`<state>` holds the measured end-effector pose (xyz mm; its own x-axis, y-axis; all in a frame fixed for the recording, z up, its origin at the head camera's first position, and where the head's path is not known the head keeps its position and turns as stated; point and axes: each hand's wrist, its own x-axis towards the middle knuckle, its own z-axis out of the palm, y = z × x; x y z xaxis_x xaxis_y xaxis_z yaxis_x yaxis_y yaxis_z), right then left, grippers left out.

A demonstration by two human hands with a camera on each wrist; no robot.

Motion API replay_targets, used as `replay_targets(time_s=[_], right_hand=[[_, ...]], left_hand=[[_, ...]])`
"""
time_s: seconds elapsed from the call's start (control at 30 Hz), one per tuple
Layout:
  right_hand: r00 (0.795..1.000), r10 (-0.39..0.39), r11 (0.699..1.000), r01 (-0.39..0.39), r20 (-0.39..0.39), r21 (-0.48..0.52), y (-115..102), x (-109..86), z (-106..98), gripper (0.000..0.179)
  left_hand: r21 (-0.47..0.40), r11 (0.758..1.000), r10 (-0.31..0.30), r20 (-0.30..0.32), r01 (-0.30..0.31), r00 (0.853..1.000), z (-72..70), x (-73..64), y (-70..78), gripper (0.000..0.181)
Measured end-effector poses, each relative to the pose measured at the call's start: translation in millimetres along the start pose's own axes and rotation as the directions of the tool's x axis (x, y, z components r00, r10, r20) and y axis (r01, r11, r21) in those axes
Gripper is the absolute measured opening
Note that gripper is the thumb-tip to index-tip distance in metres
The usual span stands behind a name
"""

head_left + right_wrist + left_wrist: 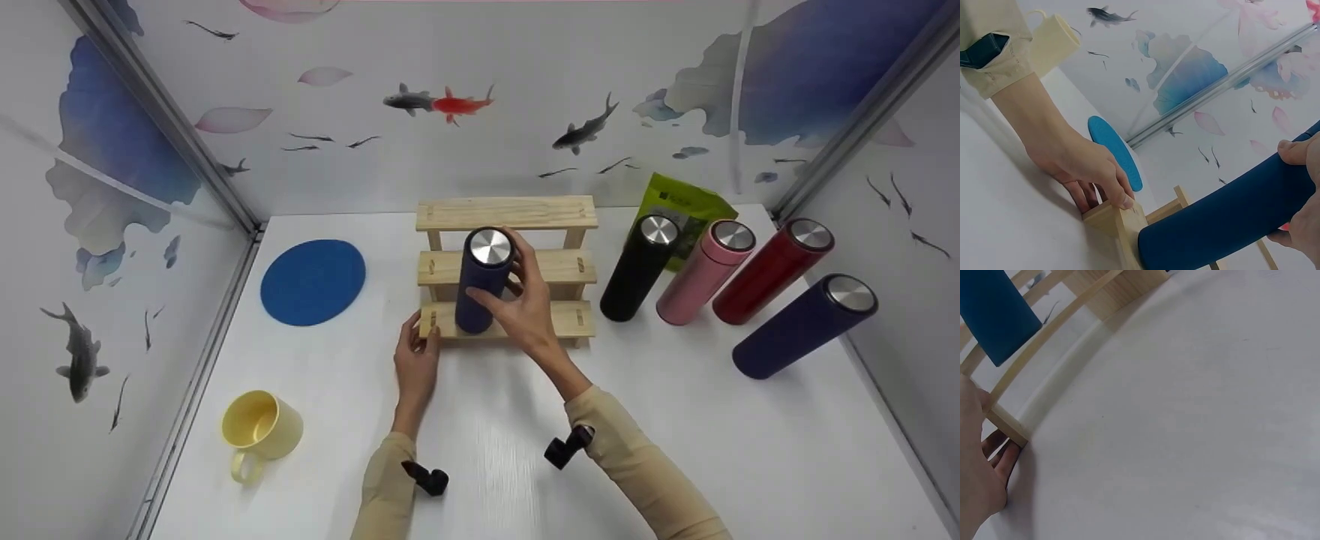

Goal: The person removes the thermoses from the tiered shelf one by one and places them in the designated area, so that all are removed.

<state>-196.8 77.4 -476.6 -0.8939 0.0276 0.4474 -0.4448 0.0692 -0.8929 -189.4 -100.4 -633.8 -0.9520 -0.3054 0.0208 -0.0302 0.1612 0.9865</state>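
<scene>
A three-tier wooden rack (506, 214) stands at the back middle of the table. My right hand (531, 307) grips a dark blue thermos bottle (484, 289) with a silver lid, thumb on the near side and fingers around the far side. The bottle's base is at the lowest board, left of its middle; it also shows in the right wrist view, the bottle (1230, 214) meeting the board's surface. With its thumb on top and fingers beneath, my left hand (416, 367) holds the lowest board's left end. In the left wrist view that hand (979, 461) partly hides the rack's corner.
Right of the rack stand a black bottle (637, 270), a pink one (705, 274), a red one (772, 271) and another dark blue one (802, 326). Behind them leans a green packet (686, 201). At left are a blue round mat (313, 282) and a yellow mug (281, 431).
</scene>
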Motion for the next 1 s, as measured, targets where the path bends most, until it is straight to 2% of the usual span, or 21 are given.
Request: replay_targets(time_s=[0.23,0.5,0.7,1.0], right_hand=[[0.997,-0.015,1.000,0.016,-0.071,0.021,3.4,-3.3,-14.6,0.090],[0.986,0.072,0.994,-0.059,-0.152,0.092,-24.0,-11.1,-25.5,0.089],[0.974,0.121,0.988,-0.101,-0.192,0.113,-29.5,-16.8,-37.2,0.089],[0.961,0.115,0.983,-0.074,-0.252,0.168,-5.2,-22.8,-62.0,0.094]], left_hand=[[0.015,1.000,-0.002,-0.010,0.002,1.000,-0.1,0.0,0.5,0.046],[0.024,1.000,0.006,-0.005,-0.006,1.000,0.6,-1.9,1.5,0.046],[0.029,1.000,0.003,-0.005,-0.003,1.000,0.2,-1.9,0.7,0.047],[0.014,0.999,0.038,-0.009,-0.038,0.999,0.3,-1.7,0.3,0.046]])
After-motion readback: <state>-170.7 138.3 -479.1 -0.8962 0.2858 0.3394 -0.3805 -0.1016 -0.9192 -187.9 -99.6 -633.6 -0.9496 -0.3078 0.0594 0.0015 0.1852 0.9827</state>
